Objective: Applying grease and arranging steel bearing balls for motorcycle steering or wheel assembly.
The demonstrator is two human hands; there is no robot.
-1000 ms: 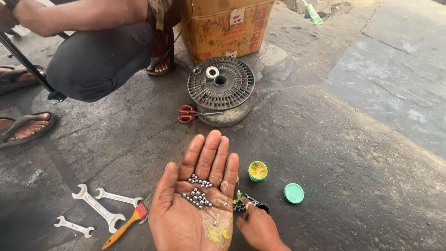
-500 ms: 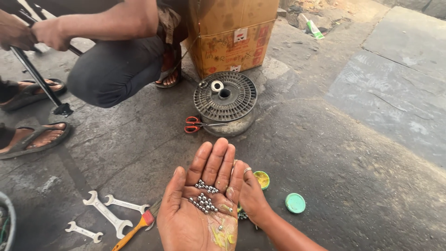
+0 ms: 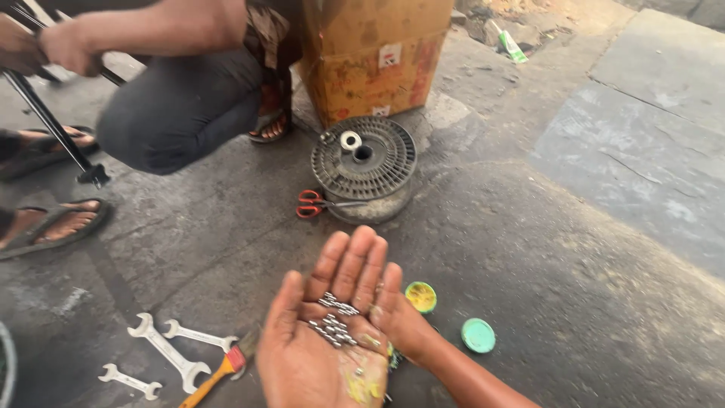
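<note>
Head view shows the left hand (image 3: 325, 347) lying flat and open, palm up, with a heap of small steel balls (image 3: 332, 321) on the palm and smears of yellow grease near the wrist. Right hand (image 3: 400, 321) presses against its edge, fingers loosely curled; I cannot tell whether it pinches anything. Just beside sit a small grease tin (image 3: 421, 297) and green lid (image 3: 478, 335) on the floor; wrenches (image 3: 170, 351) lie to the left.
</note>
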